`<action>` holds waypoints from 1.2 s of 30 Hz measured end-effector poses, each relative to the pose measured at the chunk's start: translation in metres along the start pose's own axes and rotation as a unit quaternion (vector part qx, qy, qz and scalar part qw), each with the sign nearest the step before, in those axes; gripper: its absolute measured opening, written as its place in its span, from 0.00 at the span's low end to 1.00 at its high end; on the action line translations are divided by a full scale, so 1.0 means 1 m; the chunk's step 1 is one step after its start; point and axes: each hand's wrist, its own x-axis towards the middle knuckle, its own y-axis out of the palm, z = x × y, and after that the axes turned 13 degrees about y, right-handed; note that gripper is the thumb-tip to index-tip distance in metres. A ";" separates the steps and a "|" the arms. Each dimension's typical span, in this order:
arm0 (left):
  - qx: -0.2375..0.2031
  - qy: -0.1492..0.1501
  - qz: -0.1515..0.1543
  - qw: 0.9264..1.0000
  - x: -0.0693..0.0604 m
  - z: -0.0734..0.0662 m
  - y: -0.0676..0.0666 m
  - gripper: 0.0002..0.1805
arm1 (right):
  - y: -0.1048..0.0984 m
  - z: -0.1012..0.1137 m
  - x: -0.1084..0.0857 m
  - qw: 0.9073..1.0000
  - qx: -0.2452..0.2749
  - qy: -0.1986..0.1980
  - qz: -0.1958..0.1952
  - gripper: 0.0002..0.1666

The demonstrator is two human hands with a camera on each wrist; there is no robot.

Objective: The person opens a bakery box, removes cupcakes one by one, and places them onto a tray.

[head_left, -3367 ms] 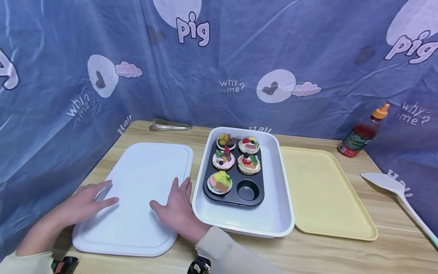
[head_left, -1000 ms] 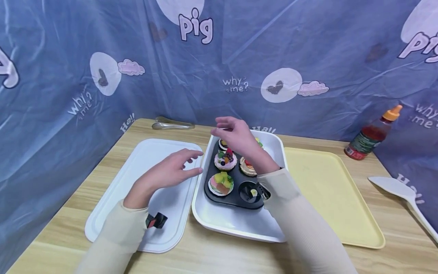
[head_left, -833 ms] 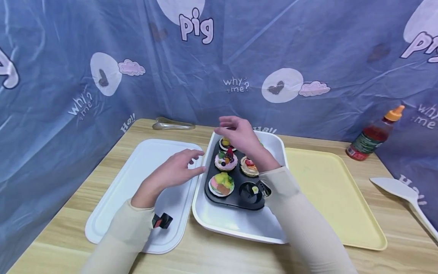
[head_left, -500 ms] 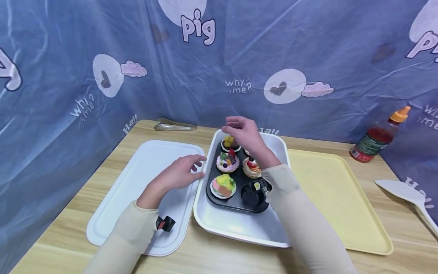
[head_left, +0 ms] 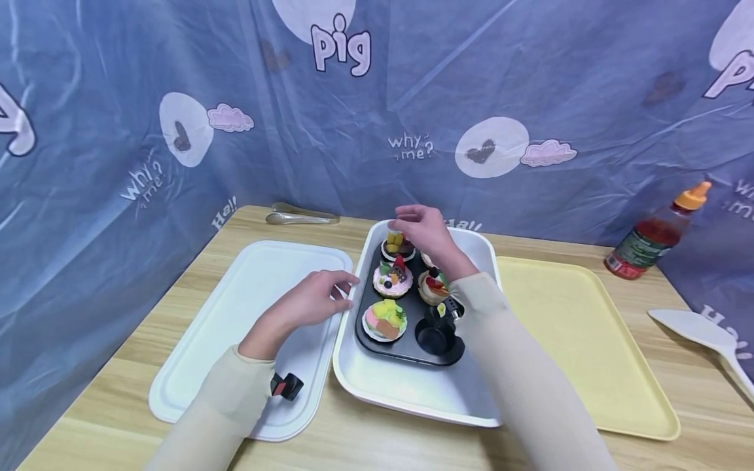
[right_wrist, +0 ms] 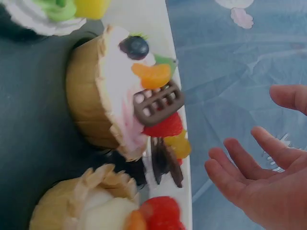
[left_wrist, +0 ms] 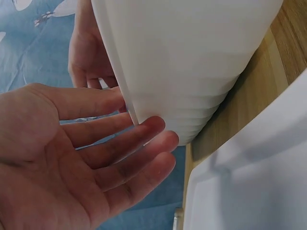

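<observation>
My left hand (head_left: 315, 294) is at the left rim of a deep white bin (head_left: 406, 391), fingers extended. In the left wrist view, its fingertips lie against or very close to the bin's outer wall (left_wrist: 201, 52). A dark muffin tin (head_left: 397, 351) in the bin holds several fruit tarts, such as a pink-cream tart (head_left: 391, 281) and a yellow-topped tart (head_left: 385, 320). Its near-right cup (head_left: 434, 337) has no tart. Over the far tarts hovers my right hand (head_left: 430, 230), fingers loosely bent and holding nothing. It hides part of the far-right tart.
A flat white tray (head_left: 253, 281) lies left of the bin, and a yellow tray (head_left: 565, 327) lies right. Metal tongs (head_left: 302, 218) rest at the back left. A sauce bottle (head_left: 654, 235) and a white spoon (head_left: 701, 327) are at the far right. A blue curtain (head_left: 377, 176) hangs behind.
Both hands have left the white tray: the left moved to the bin's left rim, the right above the far tarts. Over the last second, the right hand has shifted slightly rightward.
</observation>
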 end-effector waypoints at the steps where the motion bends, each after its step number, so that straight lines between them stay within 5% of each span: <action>1: -0.004 -0.002 -0.001 1.000 0.000 0.000 0.000 0.21 | 0.000 -0.002 0.001 1.000 0.002 0.001 -0.001 0.28; 21: -0.022 0.005 -0.015 1.000 0.000 0.001 0.000 0.21 | 0.004 -0.028 0.017 0.997 -0.076 0.007 -0.015 0.32; 36: -0.028 0.001 -0.017 0.999 0.000 0.001 0.001 0.21 | 0.010 -0.036 0.021 0.979 -0.203 -0.005 -0.036 0.35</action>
